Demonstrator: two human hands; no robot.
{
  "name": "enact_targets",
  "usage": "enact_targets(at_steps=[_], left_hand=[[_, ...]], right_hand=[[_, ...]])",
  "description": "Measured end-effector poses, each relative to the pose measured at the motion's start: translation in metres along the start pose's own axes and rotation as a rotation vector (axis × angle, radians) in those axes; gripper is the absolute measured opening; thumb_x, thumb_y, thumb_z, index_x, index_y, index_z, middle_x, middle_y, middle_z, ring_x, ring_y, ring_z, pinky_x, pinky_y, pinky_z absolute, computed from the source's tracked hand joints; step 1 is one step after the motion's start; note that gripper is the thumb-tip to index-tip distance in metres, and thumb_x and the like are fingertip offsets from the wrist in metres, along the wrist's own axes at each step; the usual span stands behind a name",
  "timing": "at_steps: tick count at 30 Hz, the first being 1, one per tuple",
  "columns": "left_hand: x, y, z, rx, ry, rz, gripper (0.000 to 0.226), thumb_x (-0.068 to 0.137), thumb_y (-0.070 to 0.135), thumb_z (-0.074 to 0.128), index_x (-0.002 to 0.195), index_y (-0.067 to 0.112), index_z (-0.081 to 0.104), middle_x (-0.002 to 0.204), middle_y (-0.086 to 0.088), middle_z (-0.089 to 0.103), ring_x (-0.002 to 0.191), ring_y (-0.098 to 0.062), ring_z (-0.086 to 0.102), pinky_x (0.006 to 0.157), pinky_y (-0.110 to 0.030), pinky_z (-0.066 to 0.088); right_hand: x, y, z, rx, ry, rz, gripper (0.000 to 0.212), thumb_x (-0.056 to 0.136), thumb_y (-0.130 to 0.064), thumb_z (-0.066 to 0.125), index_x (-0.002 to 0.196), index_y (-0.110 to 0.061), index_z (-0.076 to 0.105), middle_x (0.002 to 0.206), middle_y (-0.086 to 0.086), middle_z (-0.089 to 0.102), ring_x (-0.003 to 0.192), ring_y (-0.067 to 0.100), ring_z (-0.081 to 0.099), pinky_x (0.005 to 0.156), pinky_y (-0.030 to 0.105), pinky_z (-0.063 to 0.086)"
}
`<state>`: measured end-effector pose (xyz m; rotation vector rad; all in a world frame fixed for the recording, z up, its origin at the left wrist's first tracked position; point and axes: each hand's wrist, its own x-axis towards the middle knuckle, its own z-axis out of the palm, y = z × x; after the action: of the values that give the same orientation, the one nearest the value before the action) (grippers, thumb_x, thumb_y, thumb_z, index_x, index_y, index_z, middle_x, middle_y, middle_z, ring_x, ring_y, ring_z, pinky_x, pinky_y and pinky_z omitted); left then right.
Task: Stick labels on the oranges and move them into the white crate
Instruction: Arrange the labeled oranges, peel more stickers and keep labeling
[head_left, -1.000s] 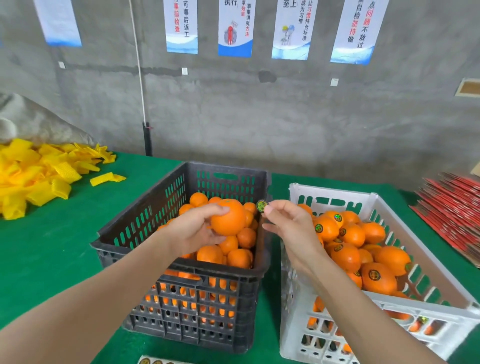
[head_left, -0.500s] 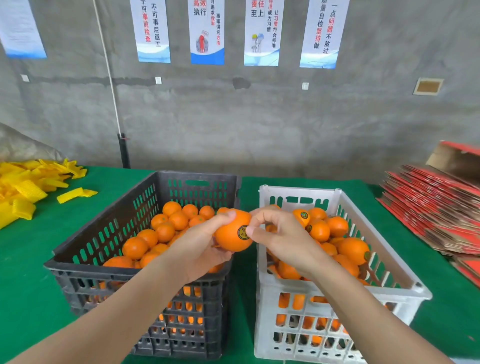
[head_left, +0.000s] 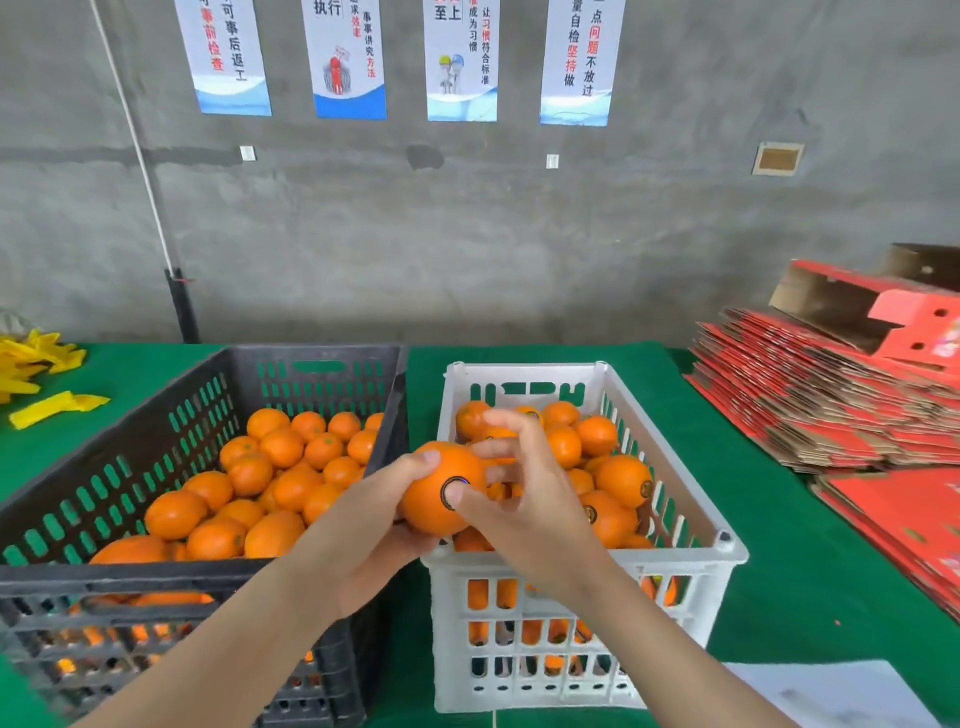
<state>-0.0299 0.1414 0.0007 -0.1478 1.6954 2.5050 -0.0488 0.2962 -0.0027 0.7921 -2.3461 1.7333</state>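
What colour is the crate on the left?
The left crate is black, with slotted walls; the head view shows it.

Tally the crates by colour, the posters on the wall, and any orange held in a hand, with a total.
Black crate: 1
White crate: 1
Wall posters: 4
Held orange: 1, in the grip of the left hand
Total: 7
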Motion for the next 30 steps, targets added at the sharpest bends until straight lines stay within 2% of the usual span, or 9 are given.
enact_targets(at_steps=[3,7,11,15,19,21,24,27,30], left_hand=[[0.009,-0.012,0.014,0.053,-0.044,-0.010,0.045,0.069,0.038,0.067,0.108,0.015,0.063,0.098,-0.010,0.074,0.090,-0.024,0.071,0.068,-0.035,0.059],[0.030,-0.023,0.036,0.212,-0.040,-0.010,0.044,0.092,0.046,0.048,0.115,0.012,0.062,0.099,-0.009,0.074,0.089,-0.022,0.071,0.068,-0.031,0.058],[0.049,-0.031,0.039,0.329,0.153,-0.060,0.033,0.097,0.022,0.046,0.127,0.009,0.051,0.098,-0.010,0.067,0.076,-0.022,0.064,0.062,-0.029,0.056],[0.050,-0.035,0.035,0.342,0.160,-0.029,0.017,0.096,0.005,0.047,0.104,0.010,0.061,0.096,-0.014,0.066,0.062,-0.016,0.065,0.053,-0.021,0.055],[0.047,-0.035,0.029,0.410,0.144,0.006,0.021,0.098,0.000,0.042,0.106,0.007,0.061,0.091,-0.011,0.065,0.072,-0.019,0.066,0.064,-0.022,0.057],[0.046,-0.036,0.027,0.416,0.142,0.020,0.021,0.098,0.000,0.043,0.106,0.006,0.062,0.089,-0.010,0.065,0.073,-0.019,0.066,0.068,-0.023,0.057],[0.042,-0.037,0.026,0.395,0.139,0.056,0.020,0.097,0.001,0.046,0.097,0.009,0.064,0.087,-0.010,0.065,0.067,-0.015,0.068,0.064,-0.020,0.057],[0.036,-0.039,0.022,0.309,0.131,0.100,0.019,0.095,-0.001,0.048,0.093,0.006,0.065,0.084,-0.012,0.065,0.062,-0.012,0.069,0.059,-0.019,0.055],[0.028,-0.043,0.017,0.269,0.093,0.147,0.017,0.095,-0.001,0.047,0.101,0.002,0.063,0.082,-0.011,0.065,0.063,-0.012,0.068,0.062,-0.021,0.057]], right_hand=[[-0.008,0.015,-0.003,-0.069,-0.069,-0.043,0.059,0.079,-0.034,0.069,0.126,-0.042,0.035,0.119,-0.021,0.043,0.107,-0.007,0.047,0.081,0.017,0.052],[0.013,0.037,-0.028,-0.219,0.068,0.013,0.069,0.062,-0.034,0.080,0.118,-0.043,0.040,0.113,-0.019,0.046,0.102,-0.002,0.051,0.075,0.015,0.049],[0.061,0.081,-0.072,-0.471,0.094,0.228,0.071,0.070,-0.019,0.076,0.130,-0.025,0.040,0.129,0.004,0.034,0.122,0.022,0.042,0.092,0.025,0.038],[0.085,0.122,-0.089,-0.627,0.017,0.387,0.076,0.074,-0.018,0.074,0.137,-0.014,0.033,0.135,0.014,0.041,0.119,0.030,0.048,0.093,0.033,0.043],[0.090,0.137,-0.084,-0.724,-0.102,0.392,0.063,0.078,-0.019,0.070,0.130,-0.010,0.035,0.119,0.015,0.056,0.106,0.030,0.056,0.084,0.041,0.050],[0.089,0.132,-0.083,-0.835,-0.136,0.398,0.064,0.081,-0.019,0.068,0.134,-0.007,0.034,0.127,0.017,0.052,0.115,0.033,0.051,0.092,0.042,0.046],[0.073,0.110,-0.074,-0.776,0.097,0.193,0.052,0.084,-0.014,0.066,0.130,-0.004,0.046,0.130,0.016,0.051,0.121,0.031,0.047,0.100,0.036,0.039],[0.022,0.071,-0.046,-0.398,0.362,-0.276,0.016,0.084,-0.010,0.062,0.099,-0.007,0.064,0.095,0.002,0.064,0.087,0.013,0.060,0.078,0.014,0.045],[-0.048,0.064,-0.006,-0.252,0.000,-0.378,0.016,0.088,-0.022,0.054,0.079,-0.014,0.064,0.073,-0.010,0.060,0.065,0.001,0.053,0.059,0.013,0.041]])
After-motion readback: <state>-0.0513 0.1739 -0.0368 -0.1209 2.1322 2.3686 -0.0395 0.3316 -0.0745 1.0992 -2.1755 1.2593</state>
